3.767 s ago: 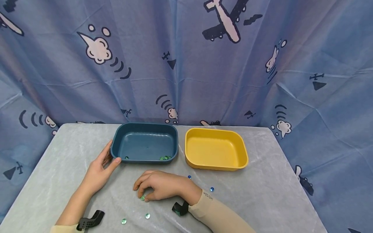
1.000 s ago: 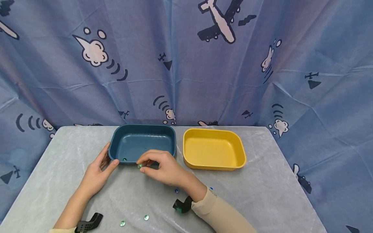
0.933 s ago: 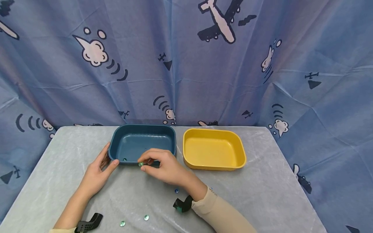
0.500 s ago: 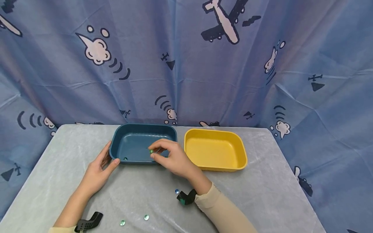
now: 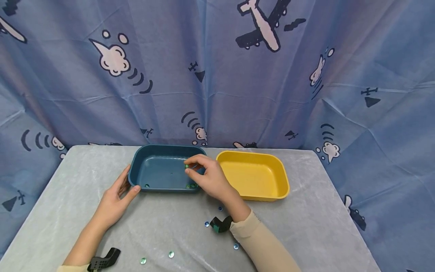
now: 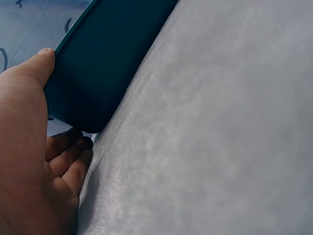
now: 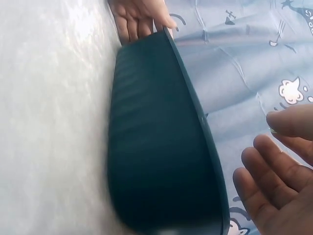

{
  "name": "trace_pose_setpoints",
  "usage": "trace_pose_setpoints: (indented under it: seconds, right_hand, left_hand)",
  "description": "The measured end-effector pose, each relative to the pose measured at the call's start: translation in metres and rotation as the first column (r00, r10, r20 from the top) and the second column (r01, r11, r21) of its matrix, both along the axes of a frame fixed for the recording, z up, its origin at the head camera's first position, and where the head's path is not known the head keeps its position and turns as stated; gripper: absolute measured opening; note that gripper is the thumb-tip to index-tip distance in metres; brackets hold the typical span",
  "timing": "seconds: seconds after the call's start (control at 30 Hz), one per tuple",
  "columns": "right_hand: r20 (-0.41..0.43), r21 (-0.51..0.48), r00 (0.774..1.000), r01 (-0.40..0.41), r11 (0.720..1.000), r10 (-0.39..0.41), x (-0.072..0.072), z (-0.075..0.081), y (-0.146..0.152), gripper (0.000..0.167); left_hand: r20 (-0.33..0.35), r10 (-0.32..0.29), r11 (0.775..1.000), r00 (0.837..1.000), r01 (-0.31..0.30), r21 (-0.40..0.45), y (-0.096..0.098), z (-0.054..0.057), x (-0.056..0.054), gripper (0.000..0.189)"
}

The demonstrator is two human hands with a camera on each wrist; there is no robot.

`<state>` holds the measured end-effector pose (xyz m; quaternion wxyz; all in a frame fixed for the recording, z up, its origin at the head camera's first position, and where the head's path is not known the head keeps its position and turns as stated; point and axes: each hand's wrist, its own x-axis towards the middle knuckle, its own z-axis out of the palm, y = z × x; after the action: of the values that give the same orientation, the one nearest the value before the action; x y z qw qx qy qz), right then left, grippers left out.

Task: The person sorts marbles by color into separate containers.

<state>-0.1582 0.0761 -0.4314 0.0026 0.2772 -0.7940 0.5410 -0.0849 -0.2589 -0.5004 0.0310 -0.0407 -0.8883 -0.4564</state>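
Note:
My right hand (image 5: 210, 175) pinches a small green glass bead (image 5: 186, 166) between thumb and fingertips. It hovers over the right part of a dark blue plastic box (image 5: 170, 190). In the right wrist view only a glint of the bead (image 7: 273, 130) shows by the fingertips. My left hand (image 5: 115, 200) holds the box's near left corner, the thumb at the rim and the fingers along its end. In the left wrist view that thumb (image 6: 41, 66) touches the rim. Inside the box lie a green bead (image 5: 147, 185) at the left and several green beads (image 5: 192, 186) at the right.
A yellow plastic box (image 5: 253, 197) stands to the right of the blue one. On the grey cloth lie two green beads (image 5: 171, 254) near the front and three blue beads (image 5: 207, 224) around my right wrist. A patterned curtain (image 5: 217, 75) hangs behind the table.
My right hand picked up the green bead from the cloth, lifted it past the blue box's near rim and moved it rightward over the box. My left hand stays at the corner.

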Motion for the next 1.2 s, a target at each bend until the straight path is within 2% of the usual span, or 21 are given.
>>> trace_pose_setpoints:
  seconds: [0.47, 1.2]
  right_hand:
    - [-0.014, 0.021, 0.998, 0.068, 0.997, -0.067, -0.007, -0.001, 0.008, 0.019]
    - [0.008, 0.030, 0.996, 0.086, 0.996, -0.086, -0.011, -0.002, 0.012, 0.020]
  left_hand:
    - [0.006, 0.002, 1.000, 1.000, -0.002, 0.007, 0.001, 0.001, 0.002, 0.084]
    - [0.004, -0.007, 1.000, 1.000, 0.007, 0.019, 0.000, 0.001, 0.001, 0.084]
